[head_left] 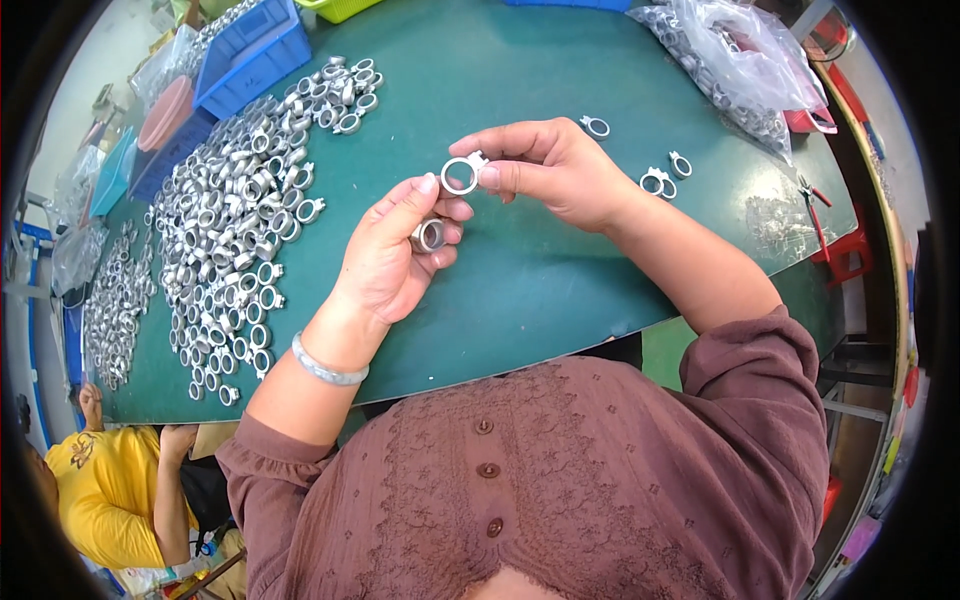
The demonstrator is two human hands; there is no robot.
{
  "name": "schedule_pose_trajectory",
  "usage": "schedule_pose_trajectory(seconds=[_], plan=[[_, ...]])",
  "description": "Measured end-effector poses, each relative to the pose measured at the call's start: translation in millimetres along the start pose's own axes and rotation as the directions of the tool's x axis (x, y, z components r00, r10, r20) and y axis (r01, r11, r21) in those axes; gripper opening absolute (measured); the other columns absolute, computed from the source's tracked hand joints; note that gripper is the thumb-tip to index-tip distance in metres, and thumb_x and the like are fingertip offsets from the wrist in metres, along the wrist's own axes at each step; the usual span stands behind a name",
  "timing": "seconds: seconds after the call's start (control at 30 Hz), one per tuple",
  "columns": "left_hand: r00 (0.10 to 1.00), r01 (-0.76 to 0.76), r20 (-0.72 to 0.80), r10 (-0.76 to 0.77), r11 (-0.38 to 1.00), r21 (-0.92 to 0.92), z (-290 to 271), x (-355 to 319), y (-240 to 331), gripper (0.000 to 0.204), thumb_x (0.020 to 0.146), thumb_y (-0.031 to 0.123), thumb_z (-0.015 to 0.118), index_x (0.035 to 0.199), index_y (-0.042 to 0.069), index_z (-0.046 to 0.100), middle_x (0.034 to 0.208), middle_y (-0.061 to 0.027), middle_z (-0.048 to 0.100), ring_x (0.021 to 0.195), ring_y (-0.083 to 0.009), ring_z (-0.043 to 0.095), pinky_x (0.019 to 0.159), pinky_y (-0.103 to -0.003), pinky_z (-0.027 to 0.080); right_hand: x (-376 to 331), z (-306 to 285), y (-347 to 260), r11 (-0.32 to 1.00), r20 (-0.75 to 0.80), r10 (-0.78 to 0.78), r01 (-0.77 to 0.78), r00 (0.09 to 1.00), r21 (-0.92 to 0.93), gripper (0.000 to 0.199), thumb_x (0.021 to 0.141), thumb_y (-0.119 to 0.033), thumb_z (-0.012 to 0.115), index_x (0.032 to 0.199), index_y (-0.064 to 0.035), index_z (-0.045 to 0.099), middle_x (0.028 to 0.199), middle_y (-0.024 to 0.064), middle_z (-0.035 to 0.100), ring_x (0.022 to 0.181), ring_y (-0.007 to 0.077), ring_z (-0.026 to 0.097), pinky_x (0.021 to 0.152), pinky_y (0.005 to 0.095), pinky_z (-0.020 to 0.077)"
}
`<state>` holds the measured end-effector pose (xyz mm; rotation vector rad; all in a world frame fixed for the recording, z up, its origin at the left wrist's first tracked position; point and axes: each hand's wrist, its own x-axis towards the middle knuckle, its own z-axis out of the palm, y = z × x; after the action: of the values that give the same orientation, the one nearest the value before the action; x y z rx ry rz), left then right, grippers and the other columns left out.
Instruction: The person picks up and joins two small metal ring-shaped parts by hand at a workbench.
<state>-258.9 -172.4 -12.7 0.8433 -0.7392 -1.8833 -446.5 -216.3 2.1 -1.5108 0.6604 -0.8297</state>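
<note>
My right hand (568, 172) pinches a silver metal ring with a small side lug (474, 162) between thumb and fingertips, above the green table. The thumb tip of my left hand (385, 248) comes up against the same ring's left side. Curled in the left fingers, just below, is a second metal ring (430, 236), partly covered by them. To the left spreads a big heap of similar rings (230, 190). Several loose rings (655, 182) lie on the table beyond my right forearm.
Blue bins (250, 60) stand behind the heap, with a smaller pile of parts (118, 310) at far left. A clear plastic bag of parts (735, 70) sits at the back right. Red-handled pliers (815, 205) lie near the right edge. A person in yellow (115, 495) is at lower left.
</note>
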Motion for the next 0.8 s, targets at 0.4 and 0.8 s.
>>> schedule_pose_trajectory(seconds=[0.4,0.8], plan=[[0.999,0.032,0.007,-0.032,0.999,-0.014,2.7,-0.4,2.1,0.023,0.086,0.029,0.05,0.089,0.007,0.056,0.077,-0.0041,0.059,0.06,-0.0075,0.05,0.048,-0.019,0.038,1.3,-1.7,4.3,0.997,0.029,-0.015,0.017,0.999,-0.081,0.025,0.081,-0.008,0.056,0.106,-0.0036,0.058,0.09,0.0015,0.059,0.078,0.0074,0.052,0.07,0.0212,0.042],[0.803,-0.527,0.094,0.589,0.626,0.575,1.7,2.9,-10.0,0.034,0.071,-0.002,0.065,0.099,0.004,0.047,0.09,-0.004,0.056,0.067,-0.0041,0.047,0.057,-0.017,0.039,0.9,2.4,10.1,0.988,0.036,-0.135,0.132,0.99,0.084,0.037,0.077,0.003,0.056,0.113,-0.0013,0.05,0.087,0.0037,0.057,0.081,0.0087,0.053,0.076,0.023,0.0432]])
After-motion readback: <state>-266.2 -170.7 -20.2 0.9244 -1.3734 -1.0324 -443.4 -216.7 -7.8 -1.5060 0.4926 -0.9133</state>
